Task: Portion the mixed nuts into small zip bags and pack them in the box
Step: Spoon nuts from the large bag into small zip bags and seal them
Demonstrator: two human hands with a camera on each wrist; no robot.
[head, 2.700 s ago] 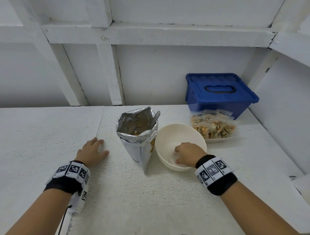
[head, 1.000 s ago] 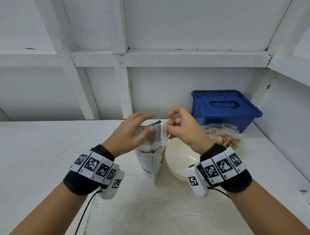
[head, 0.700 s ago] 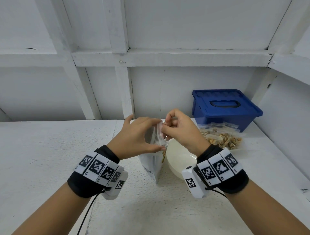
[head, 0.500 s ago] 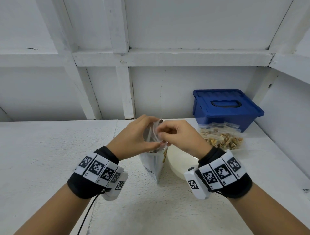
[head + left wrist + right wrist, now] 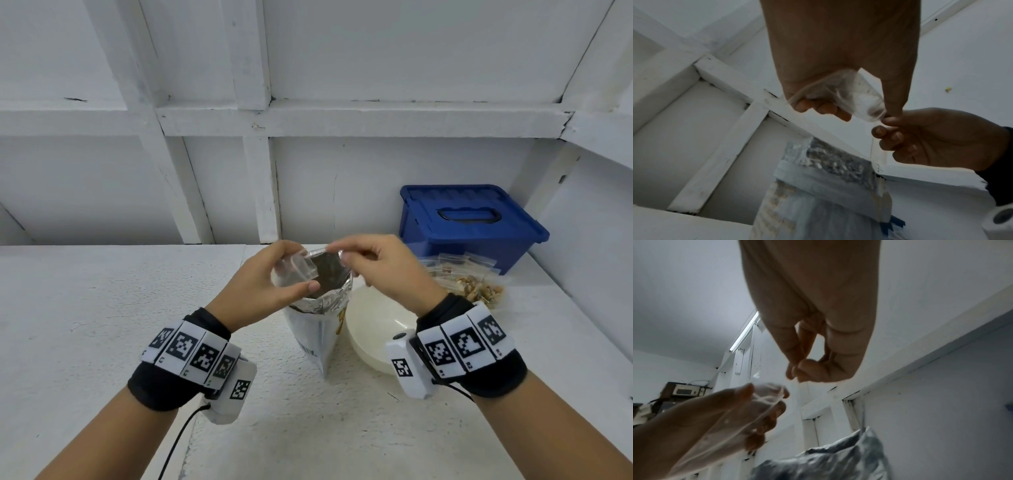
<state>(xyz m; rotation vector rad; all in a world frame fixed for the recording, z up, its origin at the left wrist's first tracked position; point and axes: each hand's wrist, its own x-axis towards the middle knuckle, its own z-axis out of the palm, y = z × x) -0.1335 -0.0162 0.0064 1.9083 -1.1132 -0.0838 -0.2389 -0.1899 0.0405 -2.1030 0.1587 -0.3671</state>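
Pulling apart the mouth of one small clear zip bag [image 5: 297, 270], both hands now work above the open foil nut pouch [image 5: 320, 308]; a moment ago the same bag was pinched flat between them, and a few seconds back the hands lay low, the left on the bench [image 5: 85, 308] and the right in the bowl [image 5: 371, 329]. The left hand [image 5: 263, 284] holds the bag body between thumb and curled fingers, while the right hand [image 5: 387, 270] pinches the opposite lip with thumb and forefinger. My reading is that this bag is being opened for its portion, so filling has not begun for it; it looks empty, though the film is hard to read.

Counted: one bag in hand, one foil pouch standing upright on the bench just under the hands, one pale bowl touching or just beside the pouch on its right. Beyond the bowl lies a heap of filled zip bags [image 5: 476, 287]; several, but they overlap too much for a count. One blue box [image 5: 469, 222] sits behind them with its lid on.
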